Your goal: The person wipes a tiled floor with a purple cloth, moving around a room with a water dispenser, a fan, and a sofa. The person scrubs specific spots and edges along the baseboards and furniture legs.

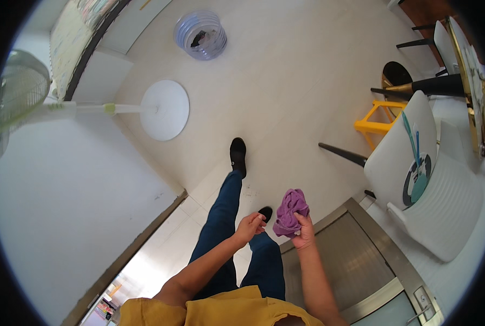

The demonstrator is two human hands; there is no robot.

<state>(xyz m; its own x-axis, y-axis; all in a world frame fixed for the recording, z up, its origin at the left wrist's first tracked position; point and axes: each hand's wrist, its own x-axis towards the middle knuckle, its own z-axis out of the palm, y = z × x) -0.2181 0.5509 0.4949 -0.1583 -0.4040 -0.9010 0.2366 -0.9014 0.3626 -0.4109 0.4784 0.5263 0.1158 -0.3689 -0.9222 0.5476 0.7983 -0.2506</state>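
Observation:
A crumpled purple cloth point(290, 212) is bunched up in my right hand point(305, 233), whose thumb presses on its near side. The cloth is off the floor, out in front of my right leg. To its left my left hand point(250, 228) hangs in the air with loosely bent fingers and nothing visible in it. A gap separates this hand from the cloth. Beneath my hands are my blue trousers and black shoes, with the left foot point(238, 157) well ahead of the right.
An opened door point(348, 248) stands at my right, a white wall point(83, 175) at my left. Ahead are a fan's round base point(165, 110) and a clear plastic bin point(201, 36) with rubbish inside. A white chair point(393, 163), a yellow stool point(374, 124) and a table point(466, 81) line the right side.

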